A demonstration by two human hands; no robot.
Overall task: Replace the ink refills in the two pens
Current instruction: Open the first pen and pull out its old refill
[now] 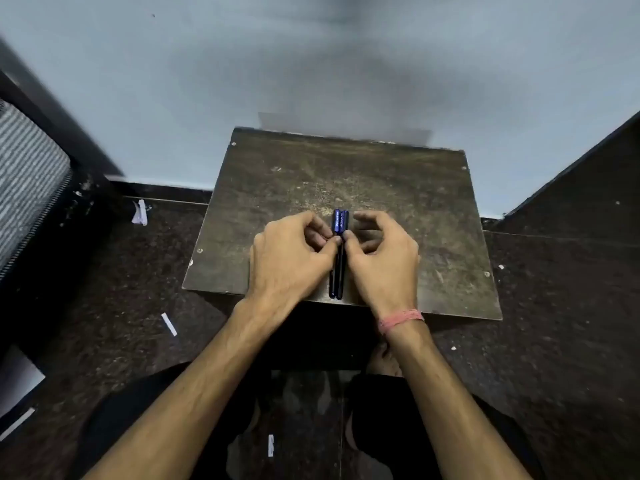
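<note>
Right now I am watching two blue pens [338,254] lying side by side, touching, on the worn wooden stool top [398,202], their long axes running straight away from me, capped ends far. My left hand [291,258] is pinching the left pen's barrel with thumb and curled fingers; my right hand [381,261] is touching the right pen's flank likewise, its outer fingers loosely arched. Both hands are equally near.

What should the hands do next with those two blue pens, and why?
Probably lift one pen away. The two pens lie side by side, touching, on the small wooden table, still capped and closed. The left hand and right hand pinch them at the middle, so separating one pen to open seems the sensible start.
</note>
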